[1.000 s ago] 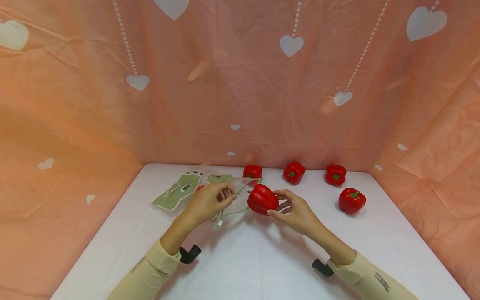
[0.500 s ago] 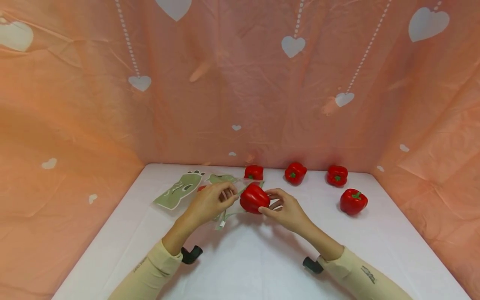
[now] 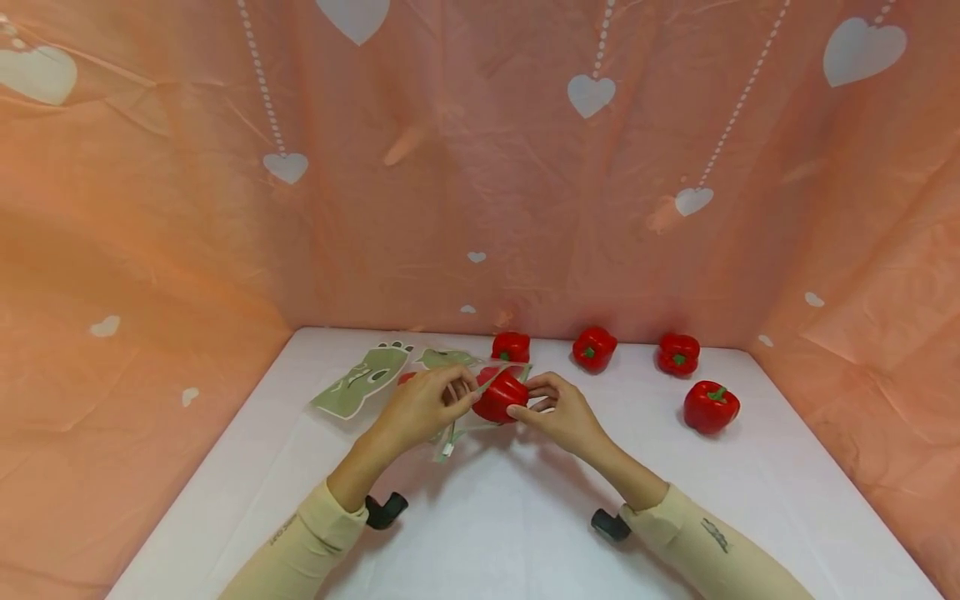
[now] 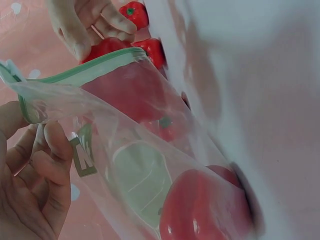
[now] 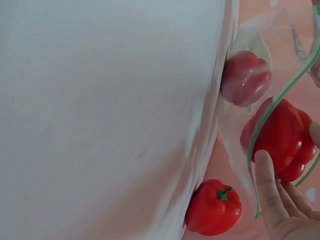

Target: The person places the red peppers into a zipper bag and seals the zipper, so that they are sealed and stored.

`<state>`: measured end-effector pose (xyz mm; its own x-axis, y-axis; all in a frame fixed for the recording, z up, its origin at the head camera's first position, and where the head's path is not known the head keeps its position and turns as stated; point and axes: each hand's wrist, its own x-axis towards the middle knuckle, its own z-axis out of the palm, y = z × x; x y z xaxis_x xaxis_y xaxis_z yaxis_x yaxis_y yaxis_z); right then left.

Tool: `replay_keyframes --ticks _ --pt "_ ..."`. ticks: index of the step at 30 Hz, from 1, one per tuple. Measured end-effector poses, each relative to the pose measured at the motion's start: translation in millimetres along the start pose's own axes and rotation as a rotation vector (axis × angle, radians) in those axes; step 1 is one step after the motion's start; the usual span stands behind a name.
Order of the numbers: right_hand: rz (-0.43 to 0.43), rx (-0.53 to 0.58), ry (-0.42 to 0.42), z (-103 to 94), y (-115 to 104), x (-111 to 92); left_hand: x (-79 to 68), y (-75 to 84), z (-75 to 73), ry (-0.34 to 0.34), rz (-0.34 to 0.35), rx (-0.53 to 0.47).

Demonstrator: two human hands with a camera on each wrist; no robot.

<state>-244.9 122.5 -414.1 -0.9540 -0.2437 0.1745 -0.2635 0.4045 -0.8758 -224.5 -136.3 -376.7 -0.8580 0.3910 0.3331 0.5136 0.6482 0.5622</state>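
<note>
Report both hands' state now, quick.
Left hand: pinches a clear, green-edged plastic bag at its mouth.
Right hand: holds a glossy, lobed red bell pepper, partly inside that bag.

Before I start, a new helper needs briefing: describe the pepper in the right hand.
On the white table, find the clear bag with the green rim. At its mouth, the right hand holds the pepper. Other peppers are wholly inside or outside it; only this one straddles the rim.

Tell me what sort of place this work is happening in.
Probably a makeshift recording booth: heart-patterned cloth encloses the back and both sides of a white-topped table, and several loose red bell peppers sit toward its far side.
</note>
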Motion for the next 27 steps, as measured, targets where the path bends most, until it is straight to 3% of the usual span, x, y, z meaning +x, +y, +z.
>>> replay_keyframes --ticks 14,27 --pt "0.012 0.075 -0.004 8.5 2 16 -1.2 0.9 0.7 -0.018 0.008 0.006" --pt "0.052 0.061 0.01 12.9 3 17 -1.0 0.6 1.9 -0.017 0.015 0.01"
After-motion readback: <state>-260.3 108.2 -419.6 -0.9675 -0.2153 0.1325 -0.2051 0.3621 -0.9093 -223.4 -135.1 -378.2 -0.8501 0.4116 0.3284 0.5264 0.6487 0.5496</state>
